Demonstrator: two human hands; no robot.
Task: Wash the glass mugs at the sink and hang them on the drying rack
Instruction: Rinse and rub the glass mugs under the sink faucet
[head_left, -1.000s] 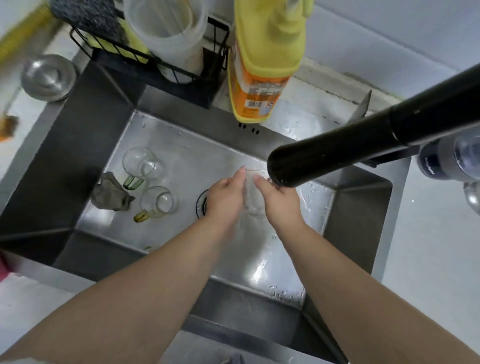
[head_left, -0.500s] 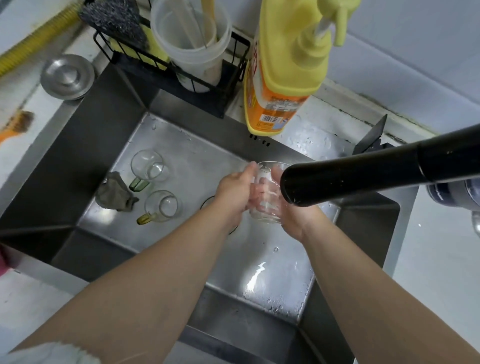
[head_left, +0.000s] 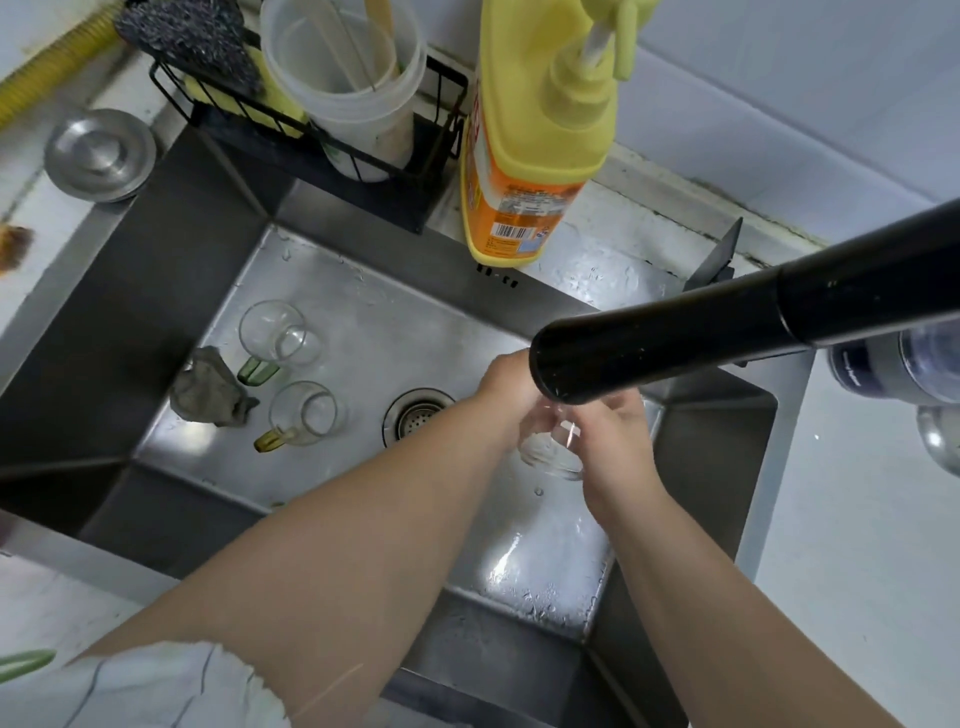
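Hands under black faucet (head_left: 675, 343), left hand (head_left: 501, 395) and right hand (head_left: 613, 441) cupped around glass mug (head_left: 550, 452), forearms angled inward

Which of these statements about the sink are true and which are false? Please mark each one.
1. Both hands, left hand and right hand, hold one glass mug under the black faucet. True.
2. Two more mugs, the green-handled mug and the yellow-handled mug, lie in the sink. True.
3. The grey cloth covers the drain. False: it lies left of the mugs, away from the drain.
4. The soap bottle is blue. False: it is yellow with an orange label.
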